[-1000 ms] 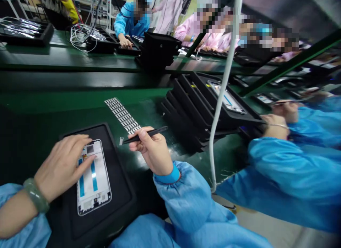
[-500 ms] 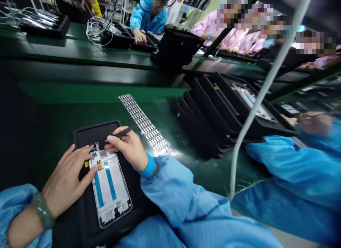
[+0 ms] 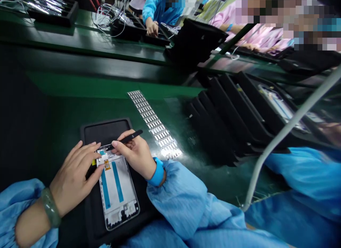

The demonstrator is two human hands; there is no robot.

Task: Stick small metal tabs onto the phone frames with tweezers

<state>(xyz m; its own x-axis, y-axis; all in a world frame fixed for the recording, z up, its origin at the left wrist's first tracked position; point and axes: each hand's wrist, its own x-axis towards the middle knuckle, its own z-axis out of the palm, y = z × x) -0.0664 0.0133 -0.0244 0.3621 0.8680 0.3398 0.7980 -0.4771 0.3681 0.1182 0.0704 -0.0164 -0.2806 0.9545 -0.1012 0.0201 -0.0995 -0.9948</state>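
A phone's mid-frame (image 3: 125, 191), pale with two blue adhesive strips and a small orange flex cable (image 3: 107, 165), lies in a black foam tray (image 3: 106, 132). My left hand (image 3: 77, 170) rests over its upper left edge, fingers stretched out and thumb near the flex cable. Pinched in my right hand (image 3: 137, 154) are black tweezers (image 3: 134, 135), their tip at the top end of the mid-frame. Whether the tip grips anything is too small to tell. To the right of the tray lies a sheet of small black-and-white stickers (image 3: 153, 122).
Stacked black trays (image 3: 221, 116) stand on the right, the upper one holding another phone frame (image 3: 279, 102). A grey cable (image 3: 287, 130) crosses the right side. Across the green bench (image 3: 66, 86), a co-worker in blue (image 3: 162, 10) works beside trays and white wires (image 3: 106, 22).
The view has swung, so the bench things sit further right and the far side higher. The tweezers now lie lower, with their tip at the mid-frame's top; a small metal tab there no longer shows.
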